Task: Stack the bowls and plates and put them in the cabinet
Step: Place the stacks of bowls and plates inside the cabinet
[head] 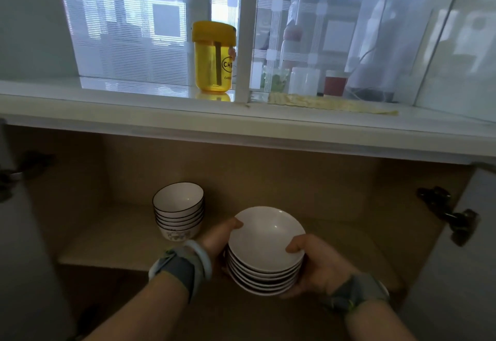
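A stack of bowls (177,212) stands on the cabinet shelf (112,244). Just right of it, the left hand (218,238) and the right hand (314,268) grip a stack of plates (265,252) from both sides, fingers curled around the rims, at the cabinet opening.

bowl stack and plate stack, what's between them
Only the left hand, holding the plate stack by its left edge, then bare shelf up to the bowl stack; head view.

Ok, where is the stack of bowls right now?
In the head view, the stack of bowls stands left of centre on the cabinet shelf, behind and left of the stack of plates.
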The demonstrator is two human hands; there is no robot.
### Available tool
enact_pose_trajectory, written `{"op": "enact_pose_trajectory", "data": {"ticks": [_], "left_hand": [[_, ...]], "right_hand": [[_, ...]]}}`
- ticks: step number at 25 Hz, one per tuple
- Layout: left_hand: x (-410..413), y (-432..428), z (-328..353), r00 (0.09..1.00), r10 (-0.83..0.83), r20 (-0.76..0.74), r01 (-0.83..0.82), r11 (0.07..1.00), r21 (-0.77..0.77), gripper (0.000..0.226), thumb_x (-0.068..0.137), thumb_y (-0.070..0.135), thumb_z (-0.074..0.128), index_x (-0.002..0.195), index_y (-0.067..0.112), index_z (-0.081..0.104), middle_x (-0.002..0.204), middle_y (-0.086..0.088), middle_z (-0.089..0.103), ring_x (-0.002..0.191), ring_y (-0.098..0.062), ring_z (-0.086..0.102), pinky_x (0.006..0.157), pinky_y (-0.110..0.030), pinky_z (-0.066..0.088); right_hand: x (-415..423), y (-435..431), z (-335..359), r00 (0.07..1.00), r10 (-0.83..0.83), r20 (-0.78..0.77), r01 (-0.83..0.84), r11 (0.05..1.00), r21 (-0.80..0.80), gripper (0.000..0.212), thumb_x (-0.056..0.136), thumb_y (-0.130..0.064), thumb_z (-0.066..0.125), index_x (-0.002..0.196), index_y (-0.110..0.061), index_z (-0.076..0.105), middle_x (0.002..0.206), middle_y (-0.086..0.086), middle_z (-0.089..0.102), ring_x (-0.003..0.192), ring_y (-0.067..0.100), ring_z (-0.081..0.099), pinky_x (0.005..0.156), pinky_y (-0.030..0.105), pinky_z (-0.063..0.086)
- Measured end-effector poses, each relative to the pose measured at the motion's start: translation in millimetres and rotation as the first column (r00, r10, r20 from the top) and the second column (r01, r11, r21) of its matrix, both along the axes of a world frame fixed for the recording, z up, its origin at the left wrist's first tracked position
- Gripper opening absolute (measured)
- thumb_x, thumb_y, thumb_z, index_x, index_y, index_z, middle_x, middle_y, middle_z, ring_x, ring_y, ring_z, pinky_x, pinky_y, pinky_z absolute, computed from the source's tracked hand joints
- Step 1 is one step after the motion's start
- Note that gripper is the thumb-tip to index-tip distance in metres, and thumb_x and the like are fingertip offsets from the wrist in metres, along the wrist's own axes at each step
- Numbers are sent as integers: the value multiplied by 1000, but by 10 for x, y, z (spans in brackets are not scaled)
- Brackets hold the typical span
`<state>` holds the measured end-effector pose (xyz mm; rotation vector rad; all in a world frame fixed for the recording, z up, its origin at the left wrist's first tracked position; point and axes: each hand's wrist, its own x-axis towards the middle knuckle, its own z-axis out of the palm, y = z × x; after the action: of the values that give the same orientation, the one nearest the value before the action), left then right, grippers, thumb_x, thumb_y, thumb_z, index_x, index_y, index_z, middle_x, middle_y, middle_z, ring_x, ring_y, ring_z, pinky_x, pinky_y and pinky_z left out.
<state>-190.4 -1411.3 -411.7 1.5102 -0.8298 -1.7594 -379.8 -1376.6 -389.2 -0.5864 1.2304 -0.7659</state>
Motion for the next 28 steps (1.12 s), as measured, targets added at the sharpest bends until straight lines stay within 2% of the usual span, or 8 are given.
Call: {"op": "enact_pose_trajectory", "data": {"ticks": [3, 8, 12, 16, 18, 22, 24, 28], "left_hand": [[-6, -45, -48, 1000, 6, -19, -5, 1000, 24, 47, 87, 46, 48, 124, 17, 48, 127, -16, 54, 116, -37, 50, 88, -45, 43], [-10, -167, -95, 999, 10, -36, -8, 999, 41, 52, 87, 45, 48, 129, 16, 47, 128, -16, 54, 112, -36, 52, 92, -48, 43], [-31, -224, -58, 999, 28, -43, -26, 999, 37, 39, 89, 42, 47, 116, 14, 48, 99, -14, 58, 86, -31, 54, 84, -45, 42], [-48, -230, -42, 997, -2, -73, 7, 998, 70, 39, 88, 44, 47, 105, 9, 55, 95, -16, 60, 84, -32, 57, 74, -42, 47], [-38, -228, -44, 996, -5, -93, 13, 996, 84, 40, 86, 47, 48, 98, 10, 57, 95, -17, 62, 85, -32, 59, 77, -43, 48], [-78, -118, -5, 987, 44, -155, -36, 998, 55, 47, 87, 51, 48, 105, 9, 59, 95, -16, 65, 78, -28, 59, 73, -39, 51], [-79, -10, -44, 973, 98, -209, -99, 995, 6, 48, 89, 50, 47, 112, 8, 57, 106, -14, 65, 77, -26, 57, 83, -42, 51], [-51, 140, -172, 957, 145, -253, -156, 987, -24, 51, 88, 45, 54, 131, 18, 49, 125, -15, 54, 106, -36, 56, 72, -48, 55]], "right_hand": [[6, -97, -60, 999, -7, -37, 7, 1000, -8, 52, 84, 0, 45, 129, -20, 32, 109, 17, 44, 96, 46, 45, 100, 76, 28], [15, -218, -118, 997, -15, -70, 15, 1000, -8, 51, 83, 0, 44, 128, -20, 32, 112, 18, 44, 103, 48, 45, 100, 76, 27], [8, -301, -132, 997, -23, -68, 23, 1000, 10, 52, 83, -1, 44, 130, -19, 31, 117, 20, 44, 121, 52, 39, 103, 75, 25], [36, -331, -122, 998, -29, -49, 32, 998, 52, 59, 76, -5, 48, 132, -17, 32, 122, 22, 45, 122, 50, 42, 105, 71, 27], [49, -341, -101, 999, -33, -19, 34, 997, 65, 54, 78, -8, 50, 130, -16, 35, 121, 23, 46, 117, 49, 46, 104, 69, 30], [28, -290, -71, 996, -55, 73, 50, 996, 73, 30, 85, -24, 58, 110, -11, 48, 117, 24, 51, 116, 45, 49, 105, 67, 31], [30, -185, -78, 987, -112, 116, 107, 993, 49, 28, 88, -30, 60, 106, -11, 50, 112, 23, 53, 113, 44, 51, 104, 67, 34], [72, 140, -110, 971, -180, 155, 190, 980, -51, 18, 94, -25, 53, 105, -11, 54, 101, 16, 58, 96, 34, 58, 94, 54, 44]]}}
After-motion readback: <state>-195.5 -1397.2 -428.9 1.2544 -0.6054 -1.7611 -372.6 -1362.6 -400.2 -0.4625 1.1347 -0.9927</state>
